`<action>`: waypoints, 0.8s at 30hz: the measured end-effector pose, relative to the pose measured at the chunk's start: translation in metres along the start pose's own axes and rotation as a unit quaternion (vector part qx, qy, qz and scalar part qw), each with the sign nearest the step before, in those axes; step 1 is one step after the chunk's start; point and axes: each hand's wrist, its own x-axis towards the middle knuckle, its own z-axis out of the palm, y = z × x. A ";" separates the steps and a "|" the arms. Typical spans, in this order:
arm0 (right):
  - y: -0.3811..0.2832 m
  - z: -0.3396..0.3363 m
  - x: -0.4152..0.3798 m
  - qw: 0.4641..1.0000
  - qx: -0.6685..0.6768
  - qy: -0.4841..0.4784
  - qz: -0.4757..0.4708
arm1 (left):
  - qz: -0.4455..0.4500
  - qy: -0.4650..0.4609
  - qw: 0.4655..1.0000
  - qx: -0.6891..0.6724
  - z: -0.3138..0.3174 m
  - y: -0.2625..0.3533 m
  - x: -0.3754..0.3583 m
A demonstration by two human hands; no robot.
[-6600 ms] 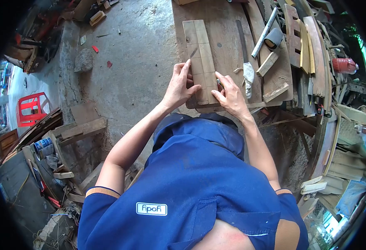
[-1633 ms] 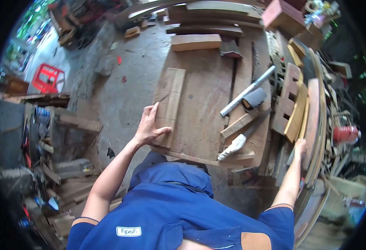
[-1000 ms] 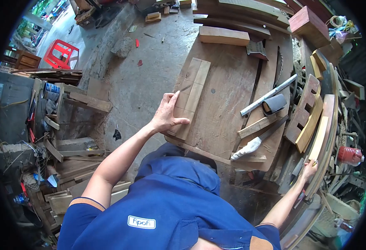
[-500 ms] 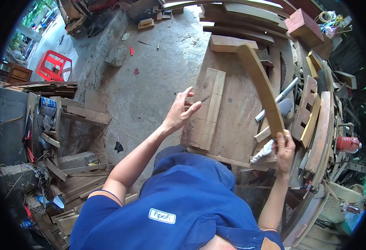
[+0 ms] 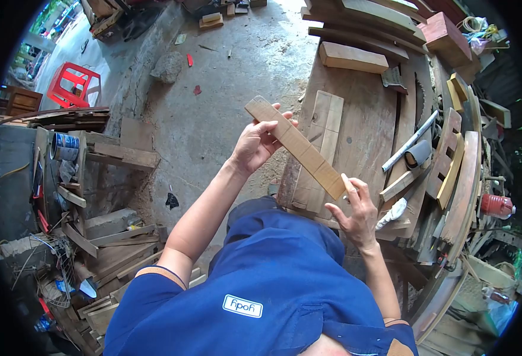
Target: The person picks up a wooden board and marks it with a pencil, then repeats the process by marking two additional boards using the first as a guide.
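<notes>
A long, slightly curved wooden slat (image 5: 296, 145) is held in the air between both hands, slanting from upper left to lower right. My left hand (image 5: 256, 144) grips it near its upper end. My right hand (image 5: 356, 210) holds its lower end. Below the slat, a flat marked board (image 5: 322, 139) lies on the wooden workbench (image 5: 365, 118), with nothing touching it.
On the bench lie a thick wood block (image 5: 353, 57), a metal tube (image 5: 412, 140), a handsaw (image 5: 418, 89) and offcuts. Curved planks (image 5: 465, 178) stack at the right edge. A red stool (image 5: 71, 86) and a paint can (image 5: 65, 145) stand on the left, over a concrete floor.
My right hand brought the curved slat over from the right-hand stack. My left hand left the flat board and took hold of the slat's upper end.
</notes>
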 end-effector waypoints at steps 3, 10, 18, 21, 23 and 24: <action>-0.001 0.012 0.003 1.000 0.016 -0.009 0.025 | -0.005 -0.016 1.000 0.019 0.002 -0.004 0.001; -0.005 0.018 0.012 0.997 -0.030 0.005 0.069 | -0.010 -0.040 0.999 -0.007 -0.003 -0.009 0.006; 0.011 0.013 0.006 0.992 0.038 0.002 0.118 | -0.056 -0.048 0.994 -0.077 -0.003 -0.003 0.013; 0.020 0.011 0.001 0.987 0.077 -0.002 0.141 | -0.009 -0.030 0.999 0.033 -0.004 0.007 0.017; 0.023 0.011 -0.005 0.985 0.093 0.003 0.144 | -0.015 -0.049 0.998 0.021 -0.013 0.010 0.022; 0.023 0.010 -0.006 0.983 0.110 0.001 0.148 | -0.004 -0.056 0.997 0.060 -0.016 0.008 0.025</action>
